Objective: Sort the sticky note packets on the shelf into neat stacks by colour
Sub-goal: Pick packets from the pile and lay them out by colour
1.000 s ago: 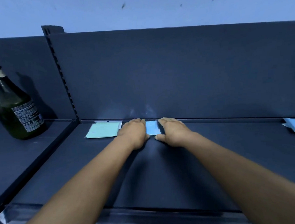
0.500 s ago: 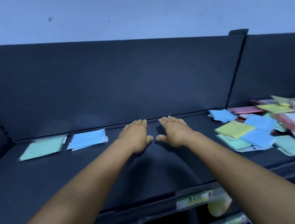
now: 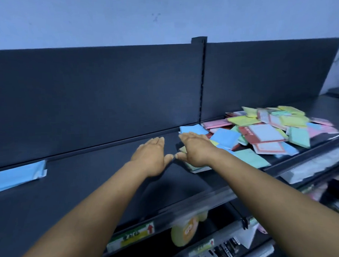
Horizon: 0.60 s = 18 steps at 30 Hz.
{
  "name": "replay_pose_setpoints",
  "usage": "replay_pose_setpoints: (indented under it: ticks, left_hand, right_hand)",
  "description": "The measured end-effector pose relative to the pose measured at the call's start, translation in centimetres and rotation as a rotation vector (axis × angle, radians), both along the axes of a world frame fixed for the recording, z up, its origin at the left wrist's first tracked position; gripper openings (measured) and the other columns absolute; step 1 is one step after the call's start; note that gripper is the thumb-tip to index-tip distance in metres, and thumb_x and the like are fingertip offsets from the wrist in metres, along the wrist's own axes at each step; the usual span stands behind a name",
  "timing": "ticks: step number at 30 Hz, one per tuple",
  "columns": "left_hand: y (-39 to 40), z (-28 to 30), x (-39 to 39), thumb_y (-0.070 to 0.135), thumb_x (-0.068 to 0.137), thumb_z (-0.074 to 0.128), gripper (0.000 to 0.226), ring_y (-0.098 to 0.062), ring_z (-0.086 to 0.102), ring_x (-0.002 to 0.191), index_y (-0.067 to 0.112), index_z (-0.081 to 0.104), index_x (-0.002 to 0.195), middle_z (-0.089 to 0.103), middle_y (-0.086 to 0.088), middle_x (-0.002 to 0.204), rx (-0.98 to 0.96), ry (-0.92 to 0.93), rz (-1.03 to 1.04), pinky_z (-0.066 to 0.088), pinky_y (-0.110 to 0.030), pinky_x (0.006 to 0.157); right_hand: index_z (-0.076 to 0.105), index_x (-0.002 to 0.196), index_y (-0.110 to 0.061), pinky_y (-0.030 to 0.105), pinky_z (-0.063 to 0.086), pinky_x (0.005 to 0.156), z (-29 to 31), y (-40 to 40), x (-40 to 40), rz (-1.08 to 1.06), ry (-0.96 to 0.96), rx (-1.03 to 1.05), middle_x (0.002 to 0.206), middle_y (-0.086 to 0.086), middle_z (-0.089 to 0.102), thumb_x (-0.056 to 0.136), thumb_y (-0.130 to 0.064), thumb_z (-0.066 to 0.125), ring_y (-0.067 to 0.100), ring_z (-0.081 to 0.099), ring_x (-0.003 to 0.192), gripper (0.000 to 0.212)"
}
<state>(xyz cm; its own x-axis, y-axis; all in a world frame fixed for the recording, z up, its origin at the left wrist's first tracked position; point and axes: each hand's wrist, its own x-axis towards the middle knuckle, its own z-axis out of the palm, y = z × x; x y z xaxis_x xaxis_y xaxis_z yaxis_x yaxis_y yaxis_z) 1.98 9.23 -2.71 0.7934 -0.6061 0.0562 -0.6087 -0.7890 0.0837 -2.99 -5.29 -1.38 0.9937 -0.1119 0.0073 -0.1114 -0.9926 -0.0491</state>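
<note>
Retail shop. Dark metal gondola shelf (image 3: 89, 190) with slotted upright (image 3: 201, 78), price label strip (image 3: 130, 237) on front edge, packaged stationery (image 3: 262, 134) heaped loose, more goods on shelves below.

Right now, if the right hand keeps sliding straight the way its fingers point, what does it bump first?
Probably the blue packet lying by the back panel. The right hand, flat and open, points up the shelf toward it. Depth is hard to judge, so it might pass above.
</note>
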Motion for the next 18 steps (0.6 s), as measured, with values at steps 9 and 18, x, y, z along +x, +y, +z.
replay_pose_setpoints:
  ticks: [9, 18]
  left_hand:
    - [-7.4, -0.6, -2.1, 0.047, 0.099, 0.035, 0.069, -0.021, 0.017, 0.146, 0.008, 0.014, 0.151, 0.018, -0.006, 0.159, 0.044, 0.066, 0.004, 0.02, -0.036, 0.117]
    - [-11.0, -1.1, -1.6, 0.046, 0.1, 0.026, 0.049, -0.027, 0.045, 0.12, 0.01, 0.045, 0.127, 0.047, -0.01, 0.127, 0.112, 0.146, 0.103, 0.036, -0.04, 0.097]
  right_hand:
    - [0.025, 0.149, -0.014, 0.039, 0.016, 0.116, -0.3, -8.2, -3.0, -0.05, 0.024, 0.049, 0.156, 0.003, 0.025, 0.096, -0.045, 0.047, 0.02, 0.019, 0.145, 0.065]
    - [0.029, 0.146, -0.011, 0.039, 0.016, 0.115, -1.2, -13.0, -4.4, -0.03, 0.078, 0.056, 0.155, 0.005, 0.027, 0.099, -0.04, 0.042, 0.021, 0.022, 0.143, 0.057]
